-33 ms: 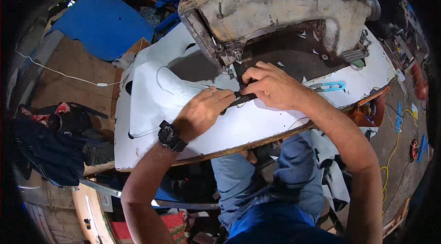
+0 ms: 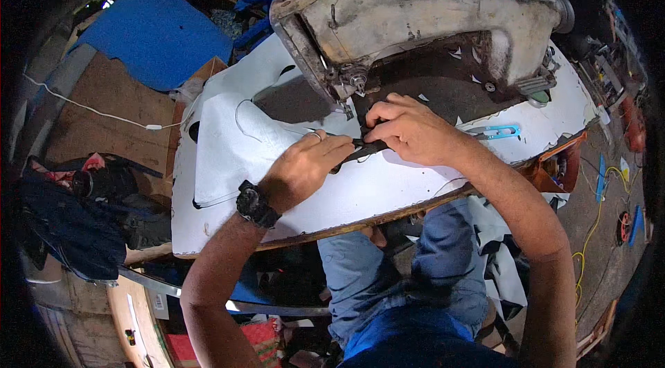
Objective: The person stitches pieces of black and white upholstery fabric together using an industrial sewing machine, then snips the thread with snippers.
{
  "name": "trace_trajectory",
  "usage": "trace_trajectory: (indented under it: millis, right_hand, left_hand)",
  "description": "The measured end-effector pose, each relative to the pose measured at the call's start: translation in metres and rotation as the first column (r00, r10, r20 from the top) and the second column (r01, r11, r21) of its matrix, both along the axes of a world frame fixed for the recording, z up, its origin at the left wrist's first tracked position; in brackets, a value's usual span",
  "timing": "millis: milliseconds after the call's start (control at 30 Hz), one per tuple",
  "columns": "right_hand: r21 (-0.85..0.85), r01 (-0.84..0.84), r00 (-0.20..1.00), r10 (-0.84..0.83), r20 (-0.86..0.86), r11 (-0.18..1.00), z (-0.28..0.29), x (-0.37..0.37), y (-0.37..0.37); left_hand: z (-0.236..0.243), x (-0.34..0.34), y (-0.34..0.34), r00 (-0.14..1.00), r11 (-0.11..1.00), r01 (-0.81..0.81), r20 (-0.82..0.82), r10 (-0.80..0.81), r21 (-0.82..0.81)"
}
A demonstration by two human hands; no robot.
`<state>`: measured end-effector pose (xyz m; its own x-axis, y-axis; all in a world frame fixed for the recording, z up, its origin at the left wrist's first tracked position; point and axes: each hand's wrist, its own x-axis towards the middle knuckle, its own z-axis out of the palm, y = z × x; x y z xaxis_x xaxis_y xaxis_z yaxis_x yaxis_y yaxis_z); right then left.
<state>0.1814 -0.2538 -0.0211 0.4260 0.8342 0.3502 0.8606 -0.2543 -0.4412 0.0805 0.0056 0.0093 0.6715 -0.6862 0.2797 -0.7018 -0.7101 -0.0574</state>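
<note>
A worn, pale sewing machine (image 2: 415, 15) stands on a white tabletop (image 2: 388, 184). In front of its needle and presser foot (image 2: 346, 106), my two hands meet over a narrow dark strip (image 2: 374, 148), perhaps the edge trim of a white sheet of material. My left hand (image 2: 308, 164) has its fingers closed on the strip, wrist resting near the white sheet (image 2: 232, 150). Bent and pinched together, the fingers of my right hand (image 2: 414, 131) grip the same strip just right of the foot. The exact fingertip contact is partly hidden.
Blue-handled thread snips (image 2: 500, 132) lie right of my right hand. White scraps dot the dark machine bed (image 2: 409, 81). An orange-brown container (image 2: 560, 167) hangs at the table's right edge. Blue sheets (image 2: 156, 32) and dark clothes (image 2: 76, 216) sit at the left; a yellow cord (image 2: 587, 236) trails across the floor.
</note>
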Motion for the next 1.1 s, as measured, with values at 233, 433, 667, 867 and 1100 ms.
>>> trace_trajectory:
  millis: [233, 433, 667, 867, 1100]
  right_hand:
    - [0.062, 0.001, 0.998, -0.005, 0.059, 0.998, -0.002, -0.005, 0.003]
    - [-0.078, -0.039, 0.986, 0.052, 0.160, 0.996, -0.001, -0.003, 0.003]
    - [-0.067, -0.048, 0.995, 0.054, 0.085, 0.997, 0.000, -0.003, 0.004]
    - [-0.046, -0.031, 0.990, 0.037, 0.139, 0.998, 0.002, -0.007, 0.004]
    - [-0.114, 0.011, 0.979, 0.012, 0.203, 0.993, 0.006, -0.016, 0.006]
  left_hand:
    - [0.012, 0.002, -0.002, 0.992, 1.000, -0.014, -0.124, 0.012, -0.015]
    - [0.007, 0.006, 0.005, 0.929, 0.939, -0.145, -0.371, 0.020, -0.312]
    - [0.005, 0.006, 0.009, 0.964, 0.970, -0.028, -0.262, -0.038, -0.243]
    - [0.008, 0.004, 0.004, 0.979, 0.979, -0.041, -0.205, -0.001, -0.201]
    - [0.008, 0.001, 0.004, 0.981, 0.993, -0.029, -0.195, 0.006, -0.116]
